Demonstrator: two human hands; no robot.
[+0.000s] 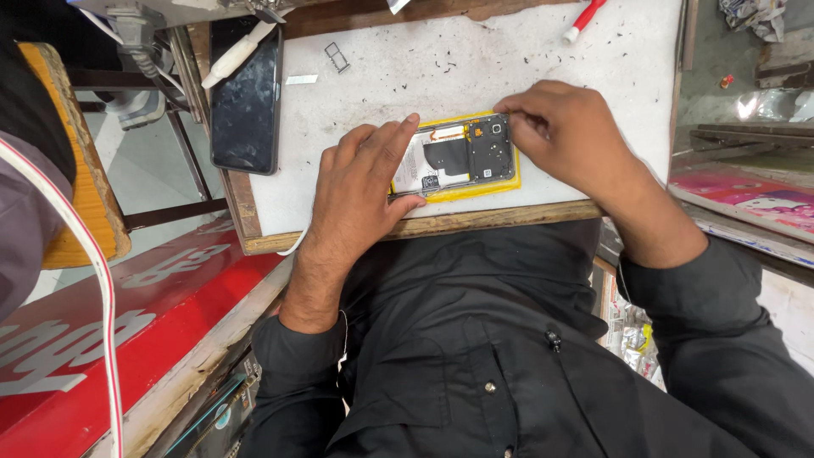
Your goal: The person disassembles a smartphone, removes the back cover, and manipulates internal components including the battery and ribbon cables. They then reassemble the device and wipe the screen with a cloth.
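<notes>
Pinching at the top corner of the opened smartphone with its back cover off [462, 157], the thumb and forefinger of the right hand [560, 131] are drawn close together; whether they grip a small part or only press on the black inner plate cannot be told, since the fingertips hide the spot. The other right fingers curl loosely above the phone's upper edge. The left hand [360, 191] lies flat over the phone's other end, fingers spread and extended, the forefinger stretched along the top edge and the thumb pressed against the lower edge, holding the device down. Between the two hands the phone's insides show: a black shield plate, a pale battery area and an orange strip. The phone rests on a flat yellow rectangular pad [475, 188], which sits near the front edge of a scuffed white work mat [509, 59] on a wooden bench. Well apart to the left lies a second, dark glass-fronted phone [246, 106] with a white plastic pry tool [237, 55] resting across its top. A small metal card tray [337, 57] lies on the mat beyond, and a red-handled tool [585, 20] sits at the far edge.
</notes>
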